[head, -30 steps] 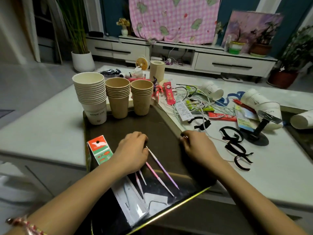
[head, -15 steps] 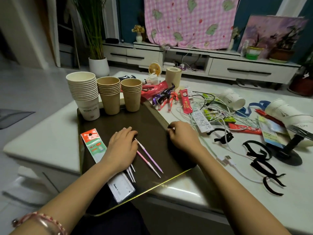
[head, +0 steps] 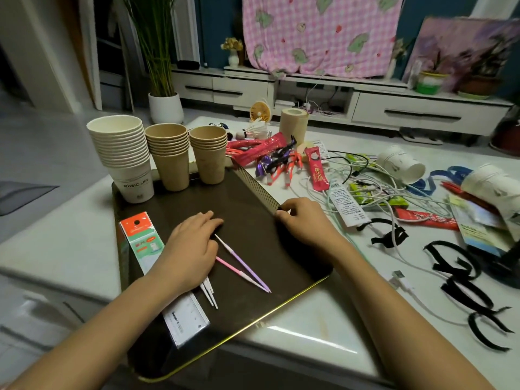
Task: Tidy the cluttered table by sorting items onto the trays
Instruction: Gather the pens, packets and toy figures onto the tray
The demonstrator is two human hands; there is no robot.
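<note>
Head view: white cup stack (head: 121, 160) on tray (head: 247, 209) reads "MUSIC LIFE".

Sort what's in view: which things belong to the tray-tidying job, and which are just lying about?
Job:
left hand, resting on the tray
right hand, gripping its rim
cup stacks
pink and purple sticks
orange pack
cable tangle
red sachets
black straps

Just there:
potted plant
pink checked cloth
white cabinet
painting
</note>
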